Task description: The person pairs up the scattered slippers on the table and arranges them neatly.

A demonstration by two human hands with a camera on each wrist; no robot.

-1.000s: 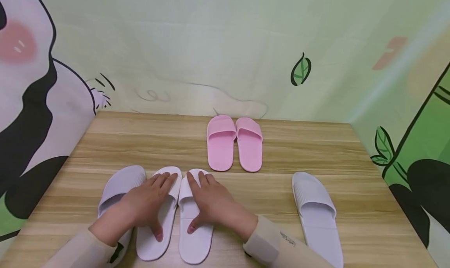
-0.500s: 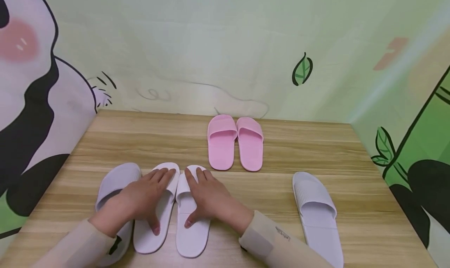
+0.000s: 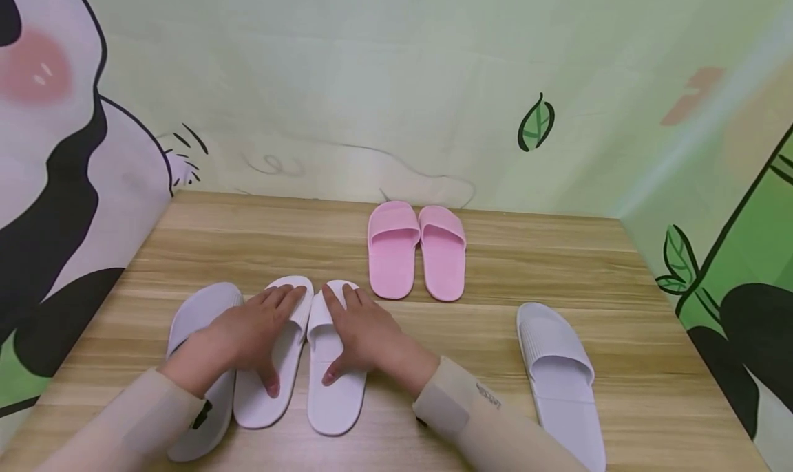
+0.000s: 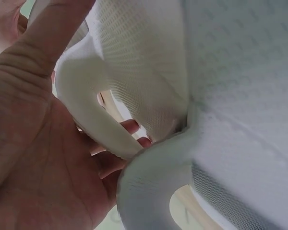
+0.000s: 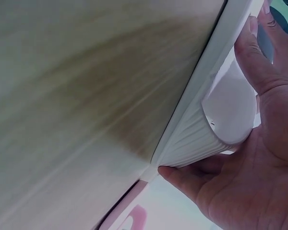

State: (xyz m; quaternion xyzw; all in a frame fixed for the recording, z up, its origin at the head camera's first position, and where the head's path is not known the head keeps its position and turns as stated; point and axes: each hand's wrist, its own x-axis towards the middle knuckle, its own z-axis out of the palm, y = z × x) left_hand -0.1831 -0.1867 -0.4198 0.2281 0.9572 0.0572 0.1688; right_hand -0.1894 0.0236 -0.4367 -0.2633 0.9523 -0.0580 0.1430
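Two white slide slippers lie side by side on the wood-grain surface, toes away from me. My left hand [image 3: 250, 334] rests on the left white slipper [image 3: 263, 413], fingers stretched over its strap and thumb on the footbed. On the right white slipper [image 3: 337, 410] lies my right hand [image 3: 365, 327], fingers spread over the strap [image 5: 192, 139], thumb down on the insole. The toe ends nearly meet. A pale grey slipper [image 3: 201, 307] sits just left, partly under my left forearm; it fills much of the left wrist view.
Two pink slippers, the left one [image 3: 392, 269] and the right one [image 3: 445, 272], stand by the back wall [image 3: 347, 93]. A single pale grey slipper [image 3: 566, 389] lies to the right. Printed side walls border the wooden surface [image 3: 279, 231].
Both white slippers have slid forward and slightly left under my hands. The grey slipper at the left has shifted a little left and forward. The pink pair and the right grey slipper stay put.
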